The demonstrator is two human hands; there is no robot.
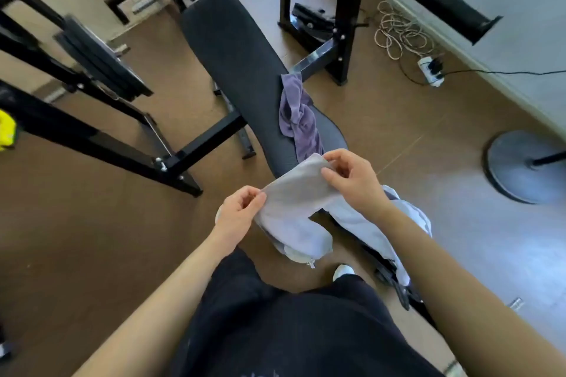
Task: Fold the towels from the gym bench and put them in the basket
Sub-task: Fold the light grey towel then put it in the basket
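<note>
Head view: gym room, brown smooth floor [92,223], pale grey wall [505,9] off beyond the right fingers. Black padded tabletop [232,49] of the gym bench runs away from the fingers, long, rounded ends, fine pebbled texture, on a black metal frame.

Left hand [239,211] fingers curled, pinching one top corner of the pale grey towel [294,193]. Right hand [355,180] fingers pinch the other top corner. The towel is stretched between both sets of fingers, soft, flat weave, and the rest hangs in loose folds below them over the tabletop's near end.

Purple towel [298,113] is crumpled and twisted, just beyond the right fingers on the tabletop's right edge.

Stacked black weight plates [98,61] sit far left of the fingers. Coiled whitish cable [401,30] and white power strip [430,70] lie on the floor near the wall. Round grey metal base [514,165] is right of the right fingers. Black trousers [275,315] are below the hands.
</note>
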